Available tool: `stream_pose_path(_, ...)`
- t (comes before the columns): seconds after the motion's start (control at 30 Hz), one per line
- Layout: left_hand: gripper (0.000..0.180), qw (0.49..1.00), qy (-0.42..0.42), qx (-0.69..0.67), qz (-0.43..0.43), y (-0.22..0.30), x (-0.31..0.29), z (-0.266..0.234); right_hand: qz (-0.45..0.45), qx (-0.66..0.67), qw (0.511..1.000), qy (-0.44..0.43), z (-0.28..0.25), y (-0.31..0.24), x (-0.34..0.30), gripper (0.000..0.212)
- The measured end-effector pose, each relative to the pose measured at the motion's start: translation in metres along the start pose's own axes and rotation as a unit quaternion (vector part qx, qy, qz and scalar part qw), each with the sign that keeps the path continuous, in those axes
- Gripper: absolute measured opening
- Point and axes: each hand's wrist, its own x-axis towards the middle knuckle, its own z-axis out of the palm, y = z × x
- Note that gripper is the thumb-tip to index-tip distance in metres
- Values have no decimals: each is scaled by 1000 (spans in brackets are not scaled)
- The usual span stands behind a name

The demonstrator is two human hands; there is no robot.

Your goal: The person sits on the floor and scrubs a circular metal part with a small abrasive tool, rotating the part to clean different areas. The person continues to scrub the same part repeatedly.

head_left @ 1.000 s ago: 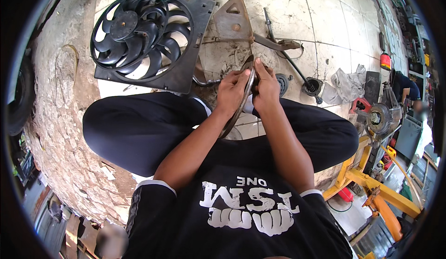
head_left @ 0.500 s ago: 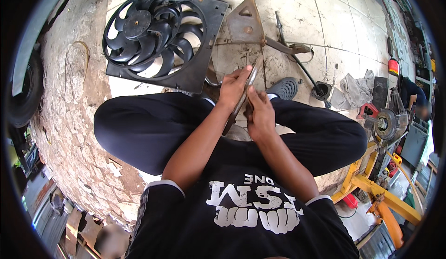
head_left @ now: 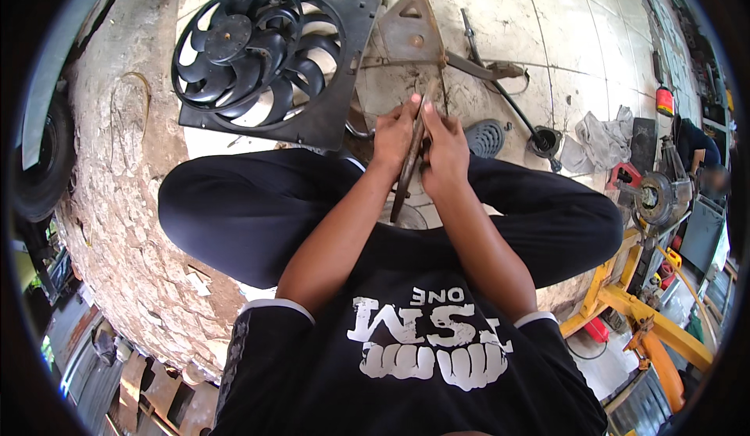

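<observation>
holding a thin brown piece (head_left: pixel 408 164) with its edge up, the left hand (head_left: pixel 393 134) and the right hand (head_left: pixel 446 150) grip it from both sides, thumbs near its far end. it is between the person's bent legs (head_left: pixel 254 213), above the tile floor (head_left: pixel 582 41). a big black fan (head_left: pixel 226 41) lies to the left. a rusty plate (head_left: pixel 402 39) with holes lies past the hands.

The black T-shirt (head_left: pixel 328 389) has short sleeves (head_left: pixel 262 342) with white hems (head_left: pixel 283 305), white lettering (head_left: pixel 426 319) and a fist-like print (head_left: pixel 433 364); the trousers (head_left: pixel 234 221) are dark and full-length.
</observation>
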Motion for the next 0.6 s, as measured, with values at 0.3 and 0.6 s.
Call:
stream_pose_path(0.3,48,999,14,-4,-34,-2,7,-1,28,-34,999,17,-18,9,-3,32)
stream_pose_path(0.6,55,998,30,-41,-26,9,3,11,38,20,998,-45,-19,4,7,30)
